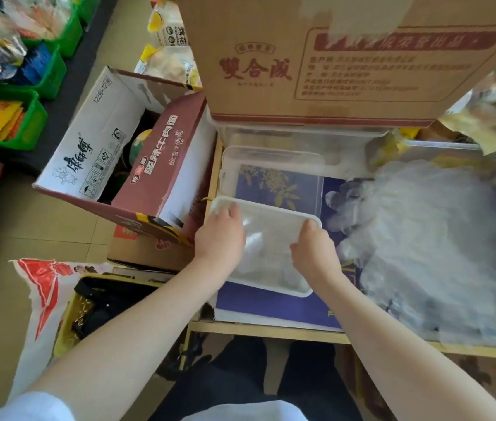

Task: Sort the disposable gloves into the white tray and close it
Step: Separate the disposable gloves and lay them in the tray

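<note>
Head view, single frame. Hands: two, both bare. Left hand (220,235) lies on the far-left corner of the white tray (274,285), fingers (231,209) bent over the rim and gripping it. Right hand (313,253) holds the far-right corner, fingers curled onto that rim. White tray: one, with a clear lid (271,226) over it; pale gloves show dimly through the lid. Clear container (271,174): one, just behind the tray, touching its far edge. Loose disposable gloves (429,247): one large translucent heap, count not readable, just right of the tray. Surface (271,328): pale wood edge, covered by a purple printed sheet (271,303) under the tray. Room: large brown carton (316,56) overhanging behind; two opened cartons on the tiled floor (3,226) at left; three green crates (27,123) of packets at far left
</note>
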